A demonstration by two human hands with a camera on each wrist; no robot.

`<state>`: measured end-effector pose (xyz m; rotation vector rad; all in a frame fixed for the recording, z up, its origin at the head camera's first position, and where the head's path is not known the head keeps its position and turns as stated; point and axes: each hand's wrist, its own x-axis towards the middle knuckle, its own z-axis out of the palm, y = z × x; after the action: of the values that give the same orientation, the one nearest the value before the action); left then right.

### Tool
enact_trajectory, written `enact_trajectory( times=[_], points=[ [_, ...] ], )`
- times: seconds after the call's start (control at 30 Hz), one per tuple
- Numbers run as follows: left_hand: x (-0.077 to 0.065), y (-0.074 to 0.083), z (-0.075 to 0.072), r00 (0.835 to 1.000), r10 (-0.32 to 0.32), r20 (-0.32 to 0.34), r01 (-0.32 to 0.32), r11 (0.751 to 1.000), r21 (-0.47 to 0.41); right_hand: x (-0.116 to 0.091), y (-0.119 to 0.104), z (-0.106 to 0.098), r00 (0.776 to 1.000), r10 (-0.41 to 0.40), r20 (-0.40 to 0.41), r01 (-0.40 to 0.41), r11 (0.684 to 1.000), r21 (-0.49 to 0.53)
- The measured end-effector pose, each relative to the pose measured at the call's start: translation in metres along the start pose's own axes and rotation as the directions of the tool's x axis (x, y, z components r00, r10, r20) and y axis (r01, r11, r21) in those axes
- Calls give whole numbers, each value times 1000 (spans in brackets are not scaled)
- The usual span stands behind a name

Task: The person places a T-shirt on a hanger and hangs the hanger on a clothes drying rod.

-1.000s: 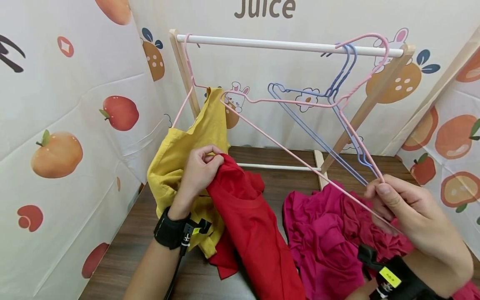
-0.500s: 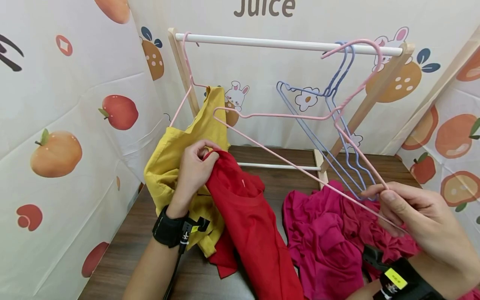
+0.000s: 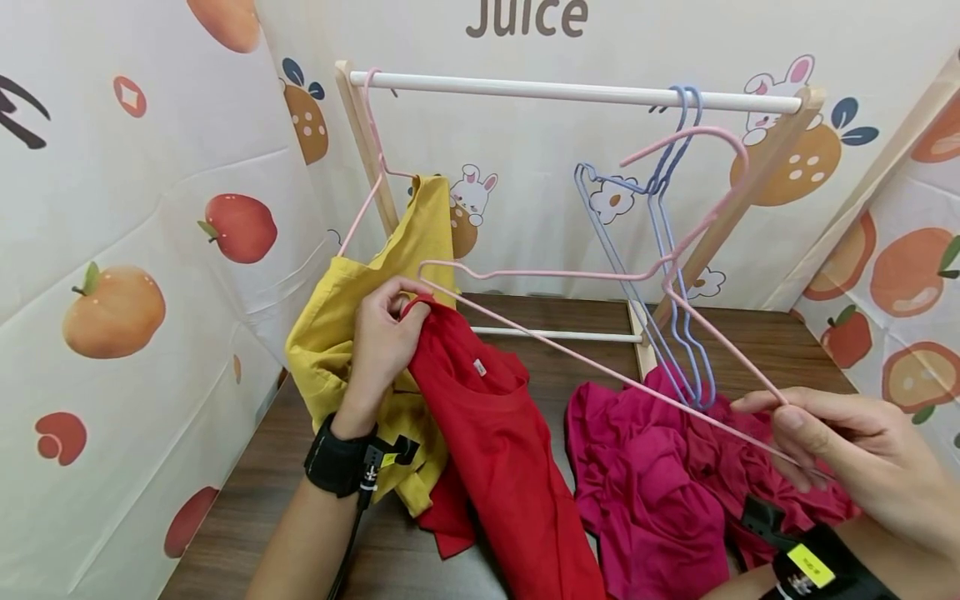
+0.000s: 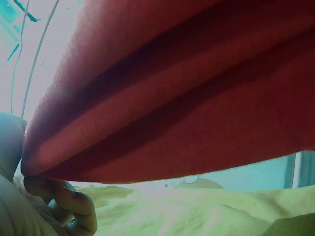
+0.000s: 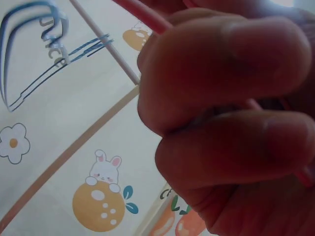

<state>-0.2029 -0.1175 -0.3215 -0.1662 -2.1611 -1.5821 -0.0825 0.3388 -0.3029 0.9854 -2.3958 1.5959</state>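
My left hand (image 3: 384, 333) pinches the shoulder edge of a red shirt (image 3: 517, 467), whose neckline with a small white tag faces up. The shirt hangs from those fingers down to the table; in the left wrist view its red cloth (image 4: 172, 113) fills most of the picture. With my right hand (image 3: 847, 454) I grip one corner of a pink hanger (image 3: 555, 273). The hanger's far corner is just above the shirt's collar, close by my left fingers, and its hook points up and left. Curled right fingers (image 5: 221, 64) cover the held corner in the right wrist view.
A rack with a white rail (image 3: 525, 86) stands at the back. A yellow garment (image 3: 375, 308) hangs on its left from another pink hanger (image 3: 372, 125). Two blue hangers (image 3: 660, 187) hang at right. Magenta cloth (image 3: 637, 483) lies heaped on the wooden table (image 3: 247, 517).
My right hand has lowered the pink hanger toward the red shirt's collar, its hook dropping below the rail. The blue hangers have swung left. My left hand has shifted slightly left, and the tag now shows.
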Motion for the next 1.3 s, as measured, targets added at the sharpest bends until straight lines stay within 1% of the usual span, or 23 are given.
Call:
enact_trajectory(
  times=[0.03, 0.13, 0.17, 0.23, 0.37, 0.47, 0.57, 0.6, 0.7, 0.8, 0.93, 1.0, 1.07, 1.17, 1.3],
  points=[
    [0, 0, -1, 1000, 1, -1, -1, 1000, -4, -1, 0, 0, 1000, 5, 11, -4, 1000, -25],
    [1, 0, -3, 1000, 7, 4, -7, 1000, -29, -3, 0, 0, 999, 13, 39, -11, 999, -45],
    [1, 0, -4, 1000, 8, 6, -8, 999, -38, -3, 1, 0, 999, -3, 54, 3, 1000, -4],
    [2, 0, -5, 1000, 7, 12, -7, 998, -59, -3, 2, -1, 997, -3, 73, 2, 1000, 18],
    [3, 1, -7, 1000, -16, 24, 18, 996, -86, -2, 3, -2, 995, -4, 100, -2, 999, 55],
    [5, 1, -7, 1000, -22, 21, 24, 995, -100, -1, 1, -2, 991, 45, 122, -43, 999, -14],
    [5, 0, -7, 1000, -6, 10, 7, 994, -110, 1, -2, -2, 984, 104, 141, -90, 990, -105],
    [5, 0, -6, 1000, 3, 4, -3, 994, -113, 2, -2, -2, 983, 108, 146, -93, 990, -103],
    [3, 1, -6, 999, 33, -9, -34, 992, -121, 3, 1, -1, 985, 70, 156, -71, 997, 3],
    [1, 3, -4, 997, 75, -26, -78, 992, -97, 5, 2, 1, 985, 27, 171, -43, 995, 91],
    [-1, 5, -2, 990, 129, -54, -131, 991, -23, 8, 0, 4, 981, 28, 191, -44, 995, 85],
    [-3, 6, -2, 987, 148, -70, -147, 989, 13, 11, -2, 6, 978, 28, 205, -52, 992, 114],
    [-4, 6, -1, 983, 164, -82, -161, 986, 37, 12, -4, 9, 976, 37, 213, -64, 991, 120],
    [-6, 7, 0, 977, 191, -97, -187, 981, 54, 14, -6, 12, 974, 59, 219, -86, 989, 117],
    [-8, 8, 1, 970, 218, -107, -212, 975, 64, 16, -12, 13, 968, 122, 218, -126, 992, 1]
  ],
)
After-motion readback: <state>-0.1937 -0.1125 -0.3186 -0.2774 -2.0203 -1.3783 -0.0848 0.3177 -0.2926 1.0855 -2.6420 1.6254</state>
